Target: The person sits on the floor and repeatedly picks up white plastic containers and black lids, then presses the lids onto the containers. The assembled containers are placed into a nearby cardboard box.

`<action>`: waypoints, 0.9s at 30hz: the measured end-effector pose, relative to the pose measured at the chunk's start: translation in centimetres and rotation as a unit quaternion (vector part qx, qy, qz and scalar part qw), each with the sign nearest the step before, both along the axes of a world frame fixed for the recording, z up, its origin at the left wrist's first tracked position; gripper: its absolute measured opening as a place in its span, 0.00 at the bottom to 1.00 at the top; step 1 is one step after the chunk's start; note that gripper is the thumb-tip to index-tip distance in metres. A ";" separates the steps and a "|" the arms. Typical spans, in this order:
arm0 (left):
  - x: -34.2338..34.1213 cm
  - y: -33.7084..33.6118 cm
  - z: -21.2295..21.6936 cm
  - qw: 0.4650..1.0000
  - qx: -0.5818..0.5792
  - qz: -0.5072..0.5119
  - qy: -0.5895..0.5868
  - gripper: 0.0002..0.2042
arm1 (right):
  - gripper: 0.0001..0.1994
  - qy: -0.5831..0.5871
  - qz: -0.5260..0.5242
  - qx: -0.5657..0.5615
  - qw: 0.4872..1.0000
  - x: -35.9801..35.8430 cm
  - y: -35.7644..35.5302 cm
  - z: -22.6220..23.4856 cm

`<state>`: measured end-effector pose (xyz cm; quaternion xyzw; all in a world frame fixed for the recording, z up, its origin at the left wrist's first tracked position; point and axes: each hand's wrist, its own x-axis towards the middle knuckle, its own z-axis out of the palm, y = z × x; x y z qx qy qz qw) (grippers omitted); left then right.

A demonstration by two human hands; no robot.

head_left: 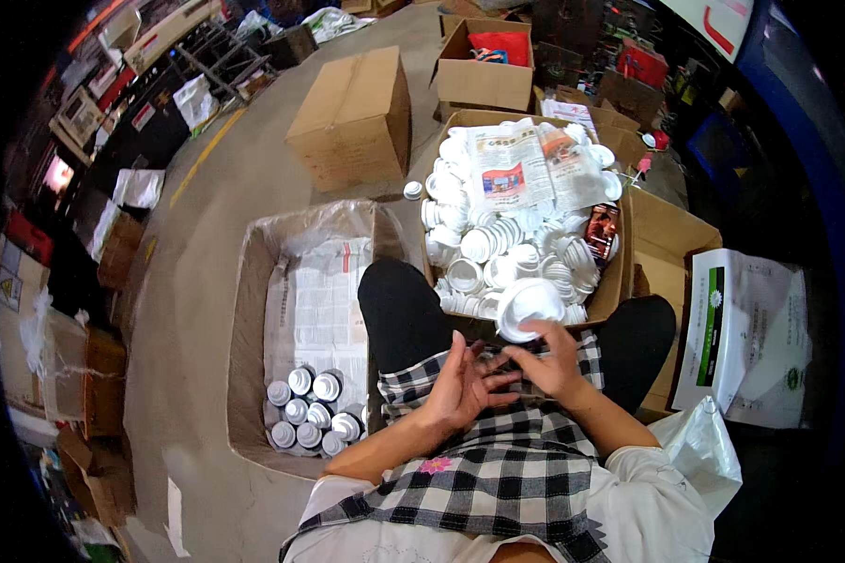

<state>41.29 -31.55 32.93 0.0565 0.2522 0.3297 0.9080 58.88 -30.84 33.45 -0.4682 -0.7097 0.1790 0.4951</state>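
A white round plastic cap (528, 308) is raised over the near edge of a box. It looks larger than the loose pieces behind it. My right hand (549, 364) is closed at its lower edge, fingers against the cap; the exact grip is partly hidden. Beside it, my left hand (468, 383) is open, palm turned up and fingers spread, with nothing seen in it. Many similar white caps (486, 239) fill the cardboard box (622, 272) in front of me. In the carton (238, 375) on my left, several pale stacked-looking caps (308, 410) stand grouped at the near end.
Newspaper sheets (512, 169) lie on the caps, and another newspaper (319, 300) lines the left carton. A closed cardboard box (355, 117) stands beyond. One loose cap (413, 190) lies on the floor. A white printed bag (751, 338) is on my right.
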 end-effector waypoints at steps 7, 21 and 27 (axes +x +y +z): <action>1.0 0.5 -3.0 0.995 -0.011 0.093 0.025 0.19 | 0.13 0.006 0.164 -0.048 0.985 1.4 -2.1 -0.2; 2.1 5.3 -0.6 0.975 0.095 0.180 0.092 0.21 | 0.17 0.416 0.165 -0.440 0.778 8.4 -2.4 -1.1; 2.8 8.1 -0.9 0.993 0.065 0.074 0.060 0.20 | 0.19 0.540 0.092 -0.490 0.678 11.4 -1.8 -3.2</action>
